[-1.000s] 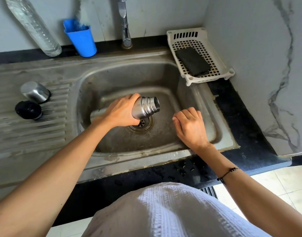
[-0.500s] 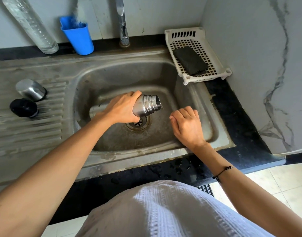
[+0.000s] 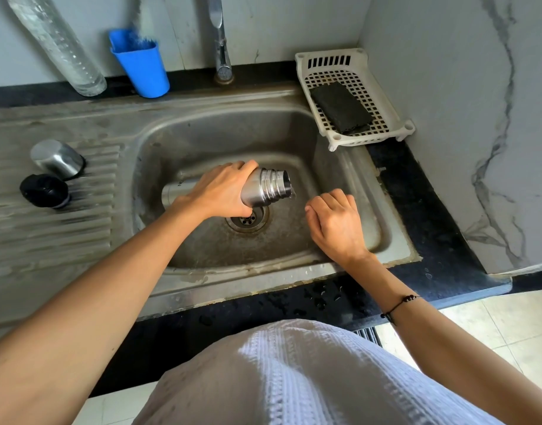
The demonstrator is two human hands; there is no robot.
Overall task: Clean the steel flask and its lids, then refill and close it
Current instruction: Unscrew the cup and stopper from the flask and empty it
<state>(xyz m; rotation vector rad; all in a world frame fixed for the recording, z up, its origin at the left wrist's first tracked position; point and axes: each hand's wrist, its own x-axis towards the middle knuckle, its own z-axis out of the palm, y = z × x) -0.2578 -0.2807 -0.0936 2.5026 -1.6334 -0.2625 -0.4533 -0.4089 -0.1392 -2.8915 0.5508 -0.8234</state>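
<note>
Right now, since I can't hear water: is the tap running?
Off: no stream falls from the tap into the sink.

home kitchen | steel sink [image 3: 159,127] | tap [image 3: 222,41] | scrub pad [image 3: 340,107]

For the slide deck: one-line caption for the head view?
Left hand tips the open flask over the sink drain; right hand idle, lids on the drainboard.

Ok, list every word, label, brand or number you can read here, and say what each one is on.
Steel flask: a small dark marking on the body left of the left hand, cut off by the hand and too small to read.
Clear plastic bottle, blue cup, steel lid, black lid, white basket: no text visible.
</note>
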